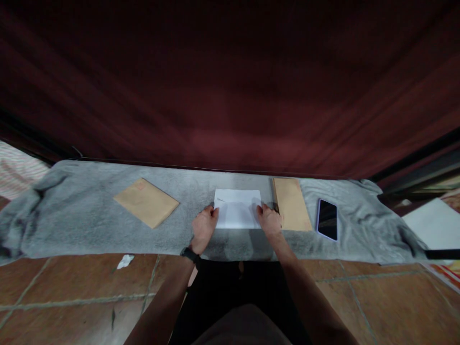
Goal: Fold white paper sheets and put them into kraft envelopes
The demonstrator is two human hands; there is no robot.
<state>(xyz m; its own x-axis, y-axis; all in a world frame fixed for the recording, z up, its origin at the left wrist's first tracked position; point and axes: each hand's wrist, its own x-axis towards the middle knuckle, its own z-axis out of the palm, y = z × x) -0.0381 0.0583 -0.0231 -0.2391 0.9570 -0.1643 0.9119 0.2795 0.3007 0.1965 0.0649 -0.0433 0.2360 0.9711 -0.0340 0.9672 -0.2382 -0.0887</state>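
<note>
A sheet of white paper [237, 214], which looks folded over with a flap line across its upper part, lies on the grey cloth in front of me. My left hand [204, 222] grips its left edge between thumb and fingers. On the opposite edge my right hand [269, 219] pinches the paper the same way. Right beside my right hand rests a stack of brown envelopes [294, 205], partly touching or just behind the hand. Another brown envelope [147, 203] with a reddish mark lies at an angle, off to the left of my left hand.
A phone [327, 219] with a purple case lies right of the envelopes. The grey cloth [89, 235] covers a narrow surface against a dark red curtain [230, 105]. A crumpled white scrap [125, 261] is on the tiled floor [72, 278]. A white panel [433, 225] stands far right.
</note>
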